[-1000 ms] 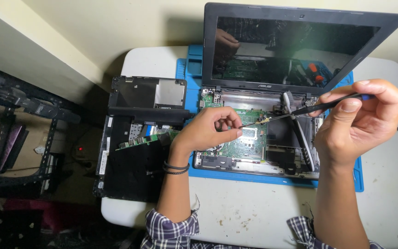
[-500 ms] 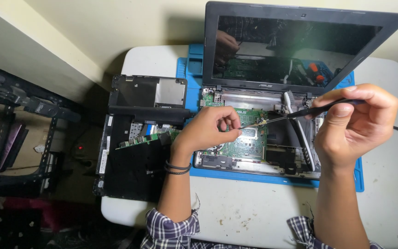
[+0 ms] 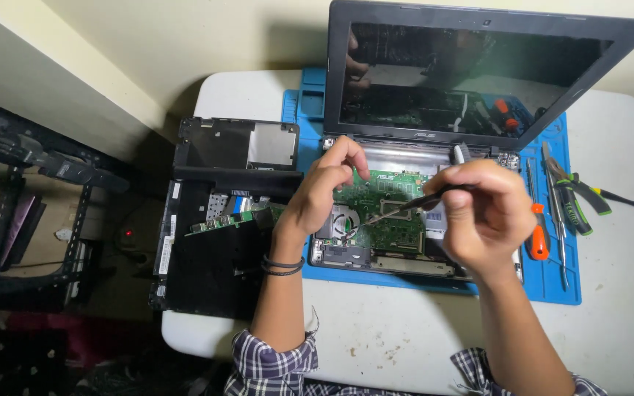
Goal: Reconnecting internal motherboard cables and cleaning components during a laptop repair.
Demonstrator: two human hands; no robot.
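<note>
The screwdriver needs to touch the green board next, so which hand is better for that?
Probably the right hand: it grips the screwdriver, tip already over the green board. The left hand holds no tool.

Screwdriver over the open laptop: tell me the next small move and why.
Probably lower the screwdriver tip straight down onto the green circuit board. The right hand holds it slanted, its tip just beside the left hand, whose fingers rest on the board near the fan. Whether the tip already touches a screw cannot be told.
</note>
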